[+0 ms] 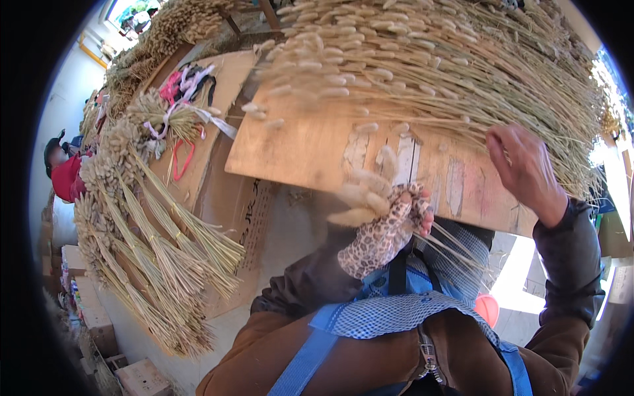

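My left hand (404, 221), in a leopard-print fingerless glove, is closed round a small bunch of dried bunny-tail grass (364, 195). The fluffy heads point left, and the thin stems trail out to the lower right past my apron. My bare right hand (525, 168) is at the near edge of a large heap of the same grass (422, 72). Its fingers are curled down beside the stems; the fingertips are hidden, so what they hold does not show. Under both hands lies a worn wooden board (297, 142).
On cardboard (228, 204) at the left lie several tied grass bundles (165, 237), heads toward the back. Pink and white strips (185, 89) lie beyond them. A person in red (66, 175) is at the far left. A red plastic container (487, 309) stands low behind my apron.
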{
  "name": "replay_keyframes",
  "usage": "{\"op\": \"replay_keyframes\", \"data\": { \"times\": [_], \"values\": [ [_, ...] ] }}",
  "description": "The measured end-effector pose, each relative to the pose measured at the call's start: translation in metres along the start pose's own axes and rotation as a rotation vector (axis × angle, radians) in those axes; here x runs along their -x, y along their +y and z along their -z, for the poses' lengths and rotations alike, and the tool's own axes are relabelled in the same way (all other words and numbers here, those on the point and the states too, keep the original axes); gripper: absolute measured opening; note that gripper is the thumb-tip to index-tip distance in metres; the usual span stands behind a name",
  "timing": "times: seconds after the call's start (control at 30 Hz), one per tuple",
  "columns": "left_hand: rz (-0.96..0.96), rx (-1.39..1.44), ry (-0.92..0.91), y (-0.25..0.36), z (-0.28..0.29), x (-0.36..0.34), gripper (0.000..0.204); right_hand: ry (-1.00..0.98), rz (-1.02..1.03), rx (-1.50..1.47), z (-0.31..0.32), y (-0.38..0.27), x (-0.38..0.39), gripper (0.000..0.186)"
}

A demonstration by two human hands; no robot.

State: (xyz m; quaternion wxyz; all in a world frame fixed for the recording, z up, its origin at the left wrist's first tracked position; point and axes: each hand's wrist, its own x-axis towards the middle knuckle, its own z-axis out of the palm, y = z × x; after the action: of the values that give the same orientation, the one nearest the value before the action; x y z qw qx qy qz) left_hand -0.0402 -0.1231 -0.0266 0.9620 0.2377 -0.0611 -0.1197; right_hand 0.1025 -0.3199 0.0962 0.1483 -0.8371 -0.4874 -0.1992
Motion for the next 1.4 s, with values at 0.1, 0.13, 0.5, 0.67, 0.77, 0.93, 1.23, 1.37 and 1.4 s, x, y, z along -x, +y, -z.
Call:
{"op": "replay_keyframes", "data": {
  "times": [0.1, 0.13, 0.5, 0.67, 0.77, 0.93, 1.23, 1.37, 1.4],
  "values": [
    [-0.007, -0.043, 0.057, -0.007, 0.003, -0.001, 0.039, -0.154, -0.095, -0.165, -0.007, -0.044, 0.044, 0.009],
    [-0.006, -0.040, 0.061, -0.008, 0.004, -0.001, 0.039, -0.177, -0.137, -0.237, -0.012, -0.055, 0.053, 0.009],
    [0.031, -0.086, 0.004, 0.002, -0.003, -0.009, 0.046, 0.030, -0.220, -0.545, -0.063, -0.098, 0.080, 0.016],
    [-0.023, -0.108, 0.052, 0.004, -0.015, -0.010, 0.054, 0.052, -0.205, -0.497, -0.064, -0.096, 0.083, 0.012],
    [-0.043, -0.132, 0.112, 0.001, -0.017, -0.007, 0.055, 0.057, -0.193, -0.452, -0.064, -0.098, 0.084, 0.012],
    [-0.016, -0.099, 0.042, 0.005, -0.008, -0.001, 0.039, 0.044, -0.085, -0.256, -0.067, -0.101, 0.084, 0.011],
    [-0.012, 0.149, 0.144, 0.003, -0.002, 0.009, 0.024, -0.227, -0.028, -0.201, -0.042, -0.098, 0.068, 0.009],
    [-0.104, 0.136, 0.186, 0.009, 0.002, 0.007, 0.018, -0.080, -0.069, -0.164, -0.013, -0.057, 0.039, 0.012],
    [-0.074, 0.123, 0.240, 0.010, 0.003, 0.007, 0.017, -0.030, -0.093, -0.112, -0.008, -0.042, 0.029, 0.012]
  ]
}}
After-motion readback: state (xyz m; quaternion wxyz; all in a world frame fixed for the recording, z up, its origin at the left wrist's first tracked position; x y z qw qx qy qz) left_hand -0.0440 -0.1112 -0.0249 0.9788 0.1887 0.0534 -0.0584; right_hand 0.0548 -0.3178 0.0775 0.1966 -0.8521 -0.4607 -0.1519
